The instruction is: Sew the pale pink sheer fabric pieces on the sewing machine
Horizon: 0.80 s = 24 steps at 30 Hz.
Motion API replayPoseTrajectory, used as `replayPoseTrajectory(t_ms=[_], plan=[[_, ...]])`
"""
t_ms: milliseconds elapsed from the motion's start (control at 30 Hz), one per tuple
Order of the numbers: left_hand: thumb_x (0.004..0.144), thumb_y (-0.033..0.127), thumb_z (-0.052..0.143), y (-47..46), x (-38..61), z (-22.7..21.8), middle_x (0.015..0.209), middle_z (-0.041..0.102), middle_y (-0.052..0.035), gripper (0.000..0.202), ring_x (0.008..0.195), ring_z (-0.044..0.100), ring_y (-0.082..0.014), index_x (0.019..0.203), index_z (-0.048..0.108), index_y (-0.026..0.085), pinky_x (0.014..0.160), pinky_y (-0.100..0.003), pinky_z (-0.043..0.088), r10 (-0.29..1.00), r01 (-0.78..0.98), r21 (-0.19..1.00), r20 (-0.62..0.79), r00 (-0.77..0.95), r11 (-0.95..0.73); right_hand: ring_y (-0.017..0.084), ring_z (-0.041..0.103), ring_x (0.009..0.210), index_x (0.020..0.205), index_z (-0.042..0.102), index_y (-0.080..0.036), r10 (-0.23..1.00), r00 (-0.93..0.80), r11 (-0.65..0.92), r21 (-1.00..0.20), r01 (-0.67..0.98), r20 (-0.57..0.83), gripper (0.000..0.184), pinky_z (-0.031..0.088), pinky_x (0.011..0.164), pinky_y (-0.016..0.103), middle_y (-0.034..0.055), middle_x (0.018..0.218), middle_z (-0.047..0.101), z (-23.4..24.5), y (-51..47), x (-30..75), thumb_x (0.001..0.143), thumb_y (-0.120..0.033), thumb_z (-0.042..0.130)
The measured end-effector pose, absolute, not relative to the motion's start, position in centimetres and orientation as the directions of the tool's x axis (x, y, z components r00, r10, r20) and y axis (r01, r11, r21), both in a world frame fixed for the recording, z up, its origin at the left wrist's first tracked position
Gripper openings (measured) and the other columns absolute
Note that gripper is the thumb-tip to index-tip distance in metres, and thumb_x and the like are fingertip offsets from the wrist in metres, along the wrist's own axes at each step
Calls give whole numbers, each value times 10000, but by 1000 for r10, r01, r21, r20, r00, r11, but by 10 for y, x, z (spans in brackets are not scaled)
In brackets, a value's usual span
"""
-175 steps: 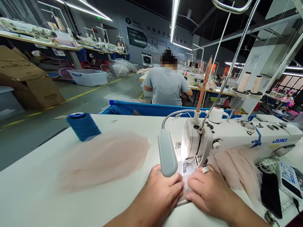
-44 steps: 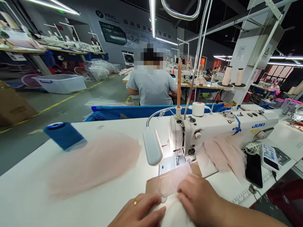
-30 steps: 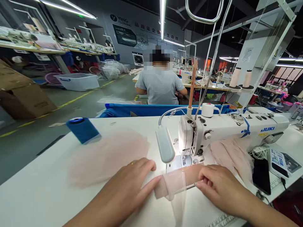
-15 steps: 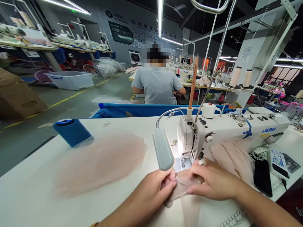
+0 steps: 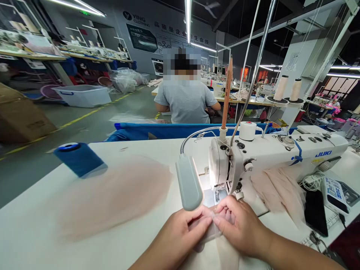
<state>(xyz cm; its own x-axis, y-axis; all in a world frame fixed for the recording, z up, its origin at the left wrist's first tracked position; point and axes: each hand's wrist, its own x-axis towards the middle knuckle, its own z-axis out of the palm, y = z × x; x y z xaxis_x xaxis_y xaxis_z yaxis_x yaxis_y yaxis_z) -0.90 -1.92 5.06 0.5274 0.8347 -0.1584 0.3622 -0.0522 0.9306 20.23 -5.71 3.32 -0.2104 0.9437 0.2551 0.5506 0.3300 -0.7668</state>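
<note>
Hands have met, lower centre: left hand [image 5: 180, 236] and right hand [image 5: 242, 228] pinch tulle [image 5: 209, 234]. Likely squaring edges before machine [image 5: 270, 153].

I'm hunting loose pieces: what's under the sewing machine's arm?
Bunched pink fabric lies there on the table; its rear part is hidden by the sewing machine. The left hand and right hand pinch a sheer strip nearby.

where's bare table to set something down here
Bare table runs behind the pink tulle pile, between the blue thread cone and the lamp head; another patch lies left front, before the tulle. Crowded: at the sewing machine, where left hand and right hand pinch a sheer strip, and right of them, with pink fabric, phone and control box.
</note>
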Motion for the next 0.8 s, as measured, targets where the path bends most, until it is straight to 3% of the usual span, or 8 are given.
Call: replayPoseTrajectory(t_ms=[200, 300, 467, 633, 800], plan=[[959, 559, 590, -21, -9, 49, 740, 719, -16, 402, 701, 661, -217, 872, 793, 223, 679, -300, 503, 838, 390, 911, -106, 536, -134, 196, 636, 756, 945, 584, -242, 916, -219, 400, -759, 514, 336, 66, 464, 717, 294, -8, 814, 666, 30, -55, 198, 989, -263, 629], [954, 552, 629, -21, -8, 46, 703, 682, -3, 370, 665, 624, -208, 832, 756, 227, 631, -290, 486, 849, 352, 926, -73, 523, -138, 194, 628, 738, 940, 570, -246, 913, -219, 409, -759, 506, 345, 52, 463, 715, 293, -14, 792, 649, 30, -55, 198, 976, -242, 608], [909, 546, 684, -23, -6, 42, 685, 628, 25, 336, 626, 561, -176, 832, 720, 221, 600, -271, 449, 868, 316, 945, -83, 490, -88, 191, 622, 724, 906, 539, -248, 921, -222, 389, -779, 491, 320, 74, 470, 719, 295, -17, 770, 636, 33, -56, 197, 954, -225, 590], [887, 592, 665, -25, -5, 44, 619, 572, 49, 371, 596, 521, -169, 837, 690, 225, 599, -276, 422, 872, 325, 946, -140, 468, -23, 180, 617, 707, 997, 588, -237, 943, -210, 329, -808, 488, 257, 60, 471, 669, 281, -19, 789, 650, 34, -58, 199, 973, -264, 636], [868, 587, 664, -27, -3, 51, 632, 552, 49, 362, 589, 518, -163, 826, 697, 228, 592, -273, 435, 878, 325, 946, -137, 458, -22, 193, 645, 736, 965, 585, -242, 899, -239, 437, -719, 541, 366, 44, 485, 709, 298, -7, 804, 665, 32, -59, 199, 1006, -258, 593]])
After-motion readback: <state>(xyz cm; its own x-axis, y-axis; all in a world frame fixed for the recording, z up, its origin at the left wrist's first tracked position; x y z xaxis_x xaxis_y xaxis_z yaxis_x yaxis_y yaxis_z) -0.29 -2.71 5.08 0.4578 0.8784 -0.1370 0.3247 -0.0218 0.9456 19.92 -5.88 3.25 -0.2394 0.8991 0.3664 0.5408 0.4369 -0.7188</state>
